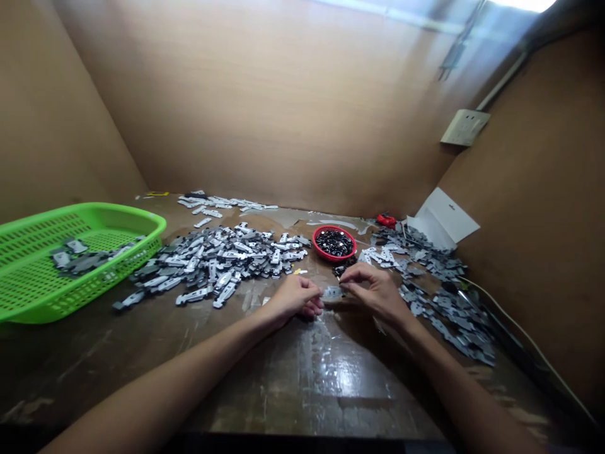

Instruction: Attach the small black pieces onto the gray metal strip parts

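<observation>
**Two hands pinching one metal plate between heaps**

The left hand [297,296] and right hand [373,287] are pinching a metal plate [332,292] between their fingers, just over the surface [302,378]. Just beyond the fingers, a red bowl [331,258] is holding small black parts. Few plates are lying in the green basket [28,296] far to the left. The left pile [222,258] and right pile [435,284] are looking large, so most work seems left. Whether the right fingers are also gripping a black part is too small to tell.
</observation>
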Action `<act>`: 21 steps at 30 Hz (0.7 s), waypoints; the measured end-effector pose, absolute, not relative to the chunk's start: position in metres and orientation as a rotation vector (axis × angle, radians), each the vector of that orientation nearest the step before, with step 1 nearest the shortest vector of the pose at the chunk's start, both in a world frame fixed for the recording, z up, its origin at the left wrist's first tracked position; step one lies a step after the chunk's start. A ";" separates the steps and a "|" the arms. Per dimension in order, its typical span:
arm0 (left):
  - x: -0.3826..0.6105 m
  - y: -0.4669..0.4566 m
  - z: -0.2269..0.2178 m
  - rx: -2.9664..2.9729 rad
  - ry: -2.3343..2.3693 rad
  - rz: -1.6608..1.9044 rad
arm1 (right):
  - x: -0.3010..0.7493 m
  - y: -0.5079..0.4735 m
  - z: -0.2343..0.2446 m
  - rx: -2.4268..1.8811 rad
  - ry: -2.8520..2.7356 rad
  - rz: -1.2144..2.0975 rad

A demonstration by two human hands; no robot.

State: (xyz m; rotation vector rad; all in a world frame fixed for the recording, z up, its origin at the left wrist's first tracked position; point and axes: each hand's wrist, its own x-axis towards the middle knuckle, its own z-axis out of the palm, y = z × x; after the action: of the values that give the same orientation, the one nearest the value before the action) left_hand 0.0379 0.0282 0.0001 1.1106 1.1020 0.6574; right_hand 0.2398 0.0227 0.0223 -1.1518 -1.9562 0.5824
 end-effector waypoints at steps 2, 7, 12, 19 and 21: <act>0.038 0.028 0.001 1.121 1.106 0.656 | 0.232 0.019 0.020 -1.106 -2.015 0.510; 0.038 0.027 0.004 1.147 1.118 0.667 | 0.220 0.015 0.014 -1.085 -2.151 0.383; 0.038 0.027 0.004 1.144 1.115 0.671 | 0.218 0.012 0.010 -1.073 -2.187 0.324; 0.038 0.028 0.002 1.127 1.113 0.677 | 0.220 0.014 0.014 -1.066 -2.157 0.314; 0.038 0.028 0.001 1.121 1.115 0.673 | 0.233 0.023 0.016 -1.127 -2.071 0.271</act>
State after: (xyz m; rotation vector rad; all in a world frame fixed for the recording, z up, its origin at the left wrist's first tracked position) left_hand 0.0380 0.0284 0.0010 1.1206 1.1154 0.6726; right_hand 0.2326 0.0232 0.0156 -1.1269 -2.0713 0.2713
